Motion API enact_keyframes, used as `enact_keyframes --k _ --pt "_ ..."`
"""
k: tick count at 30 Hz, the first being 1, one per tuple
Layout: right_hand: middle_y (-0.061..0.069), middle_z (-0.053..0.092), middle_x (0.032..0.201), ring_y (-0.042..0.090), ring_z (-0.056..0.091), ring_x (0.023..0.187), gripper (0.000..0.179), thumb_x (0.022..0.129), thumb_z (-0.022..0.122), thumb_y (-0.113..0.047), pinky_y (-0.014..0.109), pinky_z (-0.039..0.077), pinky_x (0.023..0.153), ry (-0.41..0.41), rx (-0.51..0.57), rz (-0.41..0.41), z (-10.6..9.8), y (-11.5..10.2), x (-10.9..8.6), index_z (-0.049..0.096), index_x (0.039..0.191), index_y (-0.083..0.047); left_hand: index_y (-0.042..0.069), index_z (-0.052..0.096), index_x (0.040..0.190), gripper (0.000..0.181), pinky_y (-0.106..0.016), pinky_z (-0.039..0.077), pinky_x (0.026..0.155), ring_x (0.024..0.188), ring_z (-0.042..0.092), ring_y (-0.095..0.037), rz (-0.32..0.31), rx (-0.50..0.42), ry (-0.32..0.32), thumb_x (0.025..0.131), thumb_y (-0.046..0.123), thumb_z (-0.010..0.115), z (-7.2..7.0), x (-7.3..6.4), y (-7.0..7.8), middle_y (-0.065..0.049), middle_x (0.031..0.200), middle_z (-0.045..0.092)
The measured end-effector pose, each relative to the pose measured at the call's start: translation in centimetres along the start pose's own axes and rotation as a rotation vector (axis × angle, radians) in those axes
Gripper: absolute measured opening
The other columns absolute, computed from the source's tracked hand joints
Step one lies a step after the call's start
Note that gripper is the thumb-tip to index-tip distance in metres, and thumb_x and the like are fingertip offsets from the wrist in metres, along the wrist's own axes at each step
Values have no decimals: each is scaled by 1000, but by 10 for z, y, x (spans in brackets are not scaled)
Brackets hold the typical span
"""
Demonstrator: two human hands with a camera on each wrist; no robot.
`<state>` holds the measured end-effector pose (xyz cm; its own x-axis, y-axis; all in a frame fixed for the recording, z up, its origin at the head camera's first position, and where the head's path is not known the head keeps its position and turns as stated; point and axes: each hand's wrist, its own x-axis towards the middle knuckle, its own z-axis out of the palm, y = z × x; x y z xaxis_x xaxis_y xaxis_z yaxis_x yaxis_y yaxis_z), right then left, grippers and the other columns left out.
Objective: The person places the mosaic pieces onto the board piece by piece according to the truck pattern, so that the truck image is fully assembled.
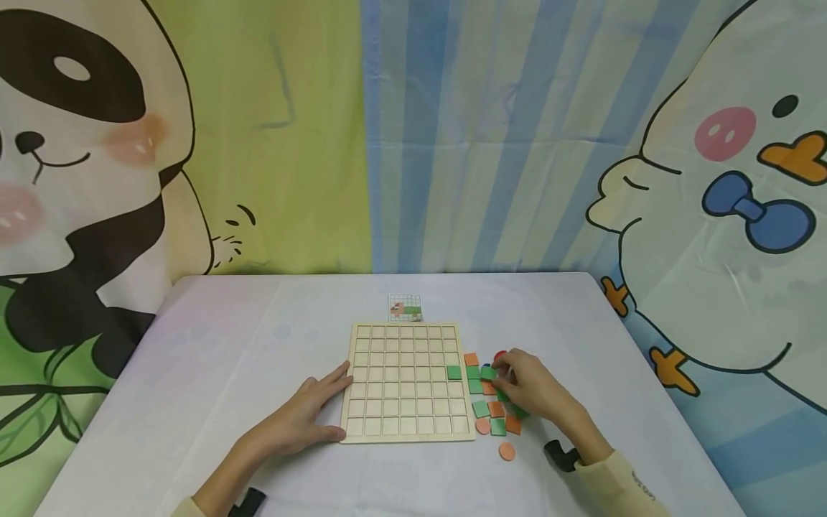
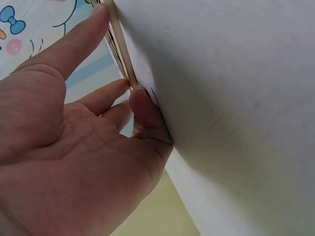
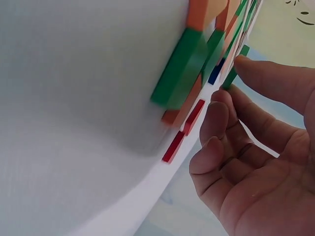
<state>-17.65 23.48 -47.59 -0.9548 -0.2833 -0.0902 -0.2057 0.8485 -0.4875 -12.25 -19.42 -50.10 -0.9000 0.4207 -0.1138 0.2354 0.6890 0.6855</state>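
Observation:
A wooden grid board (image 1: 408, 439) lies on the table, with one green square tile (image 1: 454, 373) in a cell of its rightmost column. My left hand (image 1: 291, 416) touches the board's left edge, fingers extended and thumb near the front left corner. Over the loose pieces right of the board, my right hand (image 1: 533, 384) pinches a green square tile (image 3: 230, 77) between thumb and fingertips. In the right wrist view that tile is held on edge above the others. Beneath and beside the hand are orange tiles (image 1: 471, 359), more green tiles (image 1: 480, 408) and red pieces (image 3: 173, 147), partly hidden.
Behind the board lies a small picture card (image 1: 405, 308) with a coloured grid pattern. Round orange pieces (image 1: 507, 451) lie near the board's front right corner. The white table (image 1: 258, 323) ends at a cartoon-printed curtain (image 1: 452, 143).

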Motion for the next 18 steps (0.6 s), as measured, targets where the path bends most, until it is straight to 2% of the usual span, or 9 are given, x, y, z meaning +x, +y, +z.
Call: enact_keyframes --k 6,18 --pt "0 67 101 10 55 81 21 96 78 -12 23 49 71 -3 10 -51 5 -7 -1 74 115 -5 8 48 159 90 -22 38 84 100 38 -12 10 -14 -2 81 27 90 0 0 -1 -6 178 25" --pt "-5 66 97 10 55 83 21 94 79 -12 22 50 73 -8 44 -84 13 -19 -3 75 114 -7 9 48 159 91 -22 38 84 100 38 -12 -1 -3 0 81 27 90 1 1 -1 -5 178 24"
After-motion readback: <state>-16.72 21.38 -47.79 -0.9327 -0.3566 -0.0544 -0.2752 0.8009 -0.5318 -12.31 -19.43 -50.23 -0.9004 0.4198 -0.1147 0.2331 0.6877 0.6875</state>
